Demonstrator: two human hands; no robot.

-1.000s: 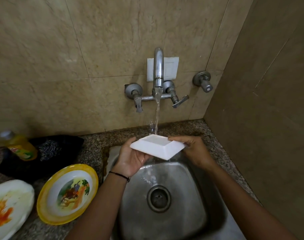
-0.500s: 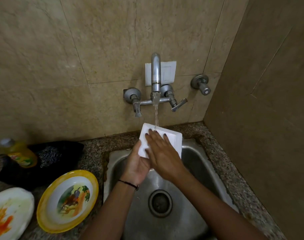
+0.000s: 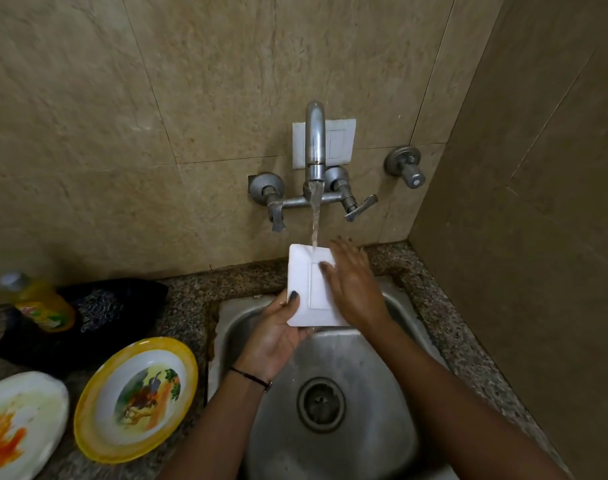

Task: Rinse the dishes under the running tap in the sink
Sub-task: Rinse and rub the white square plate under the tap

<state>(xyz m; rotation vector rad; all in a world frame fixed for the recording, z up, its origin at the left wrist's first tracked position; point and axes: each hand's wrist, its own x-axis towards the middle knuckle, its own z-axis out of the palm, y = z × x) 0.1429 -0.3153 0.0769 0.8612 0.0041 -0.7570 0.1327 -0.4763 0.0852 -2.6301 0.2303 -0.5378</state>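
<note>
A small white square dish (image 3: 306, 289) is held upright over the steel sink (image 3: 375, 403), its underside facing me. Water from the wall tap (image 3: 314, 147) falls on its top edge. My left hand (image 3: 276, 337) grips the dish from below at its left edge, thumb on the face. My right hand (image 3: 353, 285) lies flat against the dish's right side with straight fingers. On the counter to the left sit a yellow-rimmed picture plate (image 3: 136, 398) and a white plate with orange stains (image 3: 15, 424).
A yellow dish-soap bottle (image 3: 39, 303) and a black cloth with a steel scrubber (image 3: 98, 313) lie at the back left of the granite counter (image 3: 188, 299). A tiled wall closes the right side, and a second valve (image 3: 404, 166) juts from the back wall.
The dish was tipped from flat to upright under the stream. My right hand then slid from its middle to its right side, uncovering the base.
</note>
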